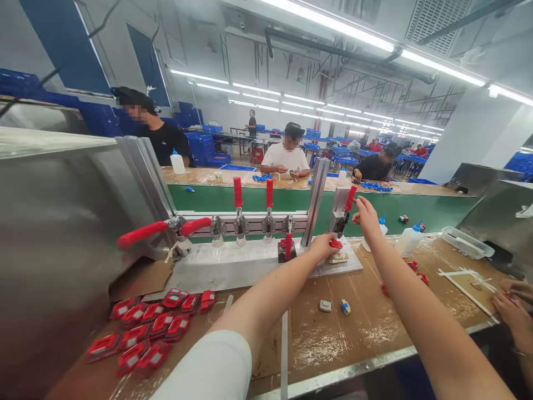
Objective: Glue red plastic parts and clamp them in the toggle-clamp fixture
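Note:
My left hand [321,248] has its fingers closed on a small red plastic part [335,244], at the base of an upright toggle clamp. The clamp's red handle [351,198] points up, and my right hand [367,218] is right beside it. The right fingers are bent, with a gap between thumb and forefinger; whether a fingertip touches the handle I cannot tell. Below the red part, a beige block [338,258] lies on the metal base plate [352,265]. In front on the bench are a grey-white piece [325,306] and a blue-and-yellow piece [345,306].
Several red cases [152,328] lie at the left. A row of toggle clamps [240,219] spans a metal frame. White bottles [410,241] and a clear basket [466,243] stand right. A co-worker's hands [512,305] are at the right edge; others sit across a green-sided conveyor [416,208].

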Demonstrator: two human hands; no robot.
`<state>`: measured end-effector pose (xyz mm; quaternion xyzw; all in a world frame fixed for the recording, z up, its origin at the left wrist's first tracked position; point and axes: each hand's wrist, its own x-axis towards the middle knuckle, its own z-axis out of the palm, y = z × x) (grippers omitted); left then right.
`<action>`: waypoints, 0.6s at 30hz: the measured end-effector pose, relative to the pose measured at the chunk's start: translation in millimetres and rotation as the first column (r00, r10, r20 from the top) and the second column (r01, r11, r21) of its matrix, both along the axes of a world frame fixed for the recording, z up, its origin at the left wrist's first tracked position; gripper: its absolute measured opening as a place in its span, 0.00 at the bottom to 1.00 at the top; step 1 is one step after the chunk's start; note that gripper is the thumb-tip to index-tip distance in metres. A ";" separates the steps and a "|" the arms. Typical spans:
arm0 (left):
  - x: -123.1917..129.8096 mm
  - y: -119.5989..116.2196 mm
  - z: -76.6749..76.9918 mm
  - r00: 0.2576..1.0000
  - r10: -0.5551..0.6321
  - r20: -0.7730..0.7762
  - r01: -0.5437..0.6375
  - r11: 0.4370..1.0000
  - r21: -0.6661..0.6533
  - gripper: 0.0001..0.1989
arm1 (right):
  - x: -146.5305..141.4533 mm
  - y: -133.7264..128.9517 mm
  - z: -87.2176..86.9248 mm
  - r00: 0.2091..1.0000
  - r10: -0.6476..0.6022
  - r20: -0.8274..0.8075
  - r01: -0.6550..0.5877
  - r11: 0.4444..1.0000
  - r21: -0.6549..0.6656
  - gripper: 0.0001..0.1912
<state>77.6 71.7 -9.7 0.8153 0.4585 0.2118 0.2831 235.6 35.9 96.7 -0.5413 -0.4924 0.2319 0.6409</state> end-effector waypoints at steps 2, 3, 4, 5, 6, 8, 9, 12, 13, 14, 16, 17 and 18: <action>5.8 6.3 -2.6 1.000 0.002 0.005 -0.002 1.000 -0.008 0.20 | -2.5 7.4 15.2 0.995 0.083 -0.051 -0.085 0.995 -0.043 0.35; 7.4 8.5 -3.9 1.000 0.001 0.010 -0.001 1.000 -0.019 0.21 | -3.0 6.2 17.4 0.992 0.113 -0.062 -0.117 0.992 -0.057 0.36; 8.5 10.2 -5.1 1.000 -0.001 0.015 0.001 0.999 -0.035 0.21 | -2.9 1.9 16.1 0.988 0.137 -0.067 -0.141 0.988 -0.059 0.37; 9.1 11.7 -6.1 1.000 -0.004 0.022 0.005 0.999 -0.050 0.22 | -2.3 -5.2 11.4 0.985 0.158 -0.066 -0.162 0.986 -0.045 0.38; 9.5 13.1 -6.9 1.000 -0.008 0.029 0.010 0.998 -0.064 0.22 | -1.3 -14.2 4.1 0.981 0.183 -0.063 -0.185 0.983 -0.020 0.38; 10.1 16.0 -8.2 0.999 -0.014 0.043 0.018 0.996 -0.084 0.23 | 0.7 -34.6 -15.8 0.969 0.243 -0.047 -0.242 0.970 0.024 0.37; 10.4 17.5 -8.8 0.999 -0.016 0.049 0.020 0.996 -0.089 0.24 | 1.1 -44.2 -26.9 0.965 0.261 -0.031 -0.260 0.965 0.028 0.35; 11.9 21.4 -11.0 0.998 -0.015 0.058 0.020 0.996 -0.092 0.24 | -1.9 -63.0 -57.4 0.970 0.229 0.077 -0.232 0.972 0.026 0.27; 12.4 22.1 -12.0 0.998 -0.011 0.061 0.016 0.996 -0.089 0.25 | -4.1 -65.2 -65.8 0.972 0.206 0.114 -0.210 0.977 0.033 0.23; 12.8 22.5 -13.0 0.998 -0.006 0.064 0.012 0.996 -0.085 0.26 | -6.5 -65.6 -73.2 0.974 0.178 0.138 -0.186 0.981 0.047 0.20; 13.1 22.3 -14.6 0.998 0.005 0.070 0.000 0.997 -0.074 0.27 | -11.0 -62.5 -85.7 0.981 0.118 0.153 -0.129 0.990 0.064 0.22; 13.0 21.8 -15.0 0.997 0.010 0.072 -0.005 0.998 -0.069 0.27 | -12.5 -59.9 -91.2 0.984 0.080 0.161 -0.090 0.994 0.059 0.26; 12.7 21.0 -15.2 0.997 0.014 0.071 -0.009 0.998 -0.065 0.27 | -13.1 -56.9 -96.3 0.983 0.040 0.178 -0.049 0.998 0.046 0.28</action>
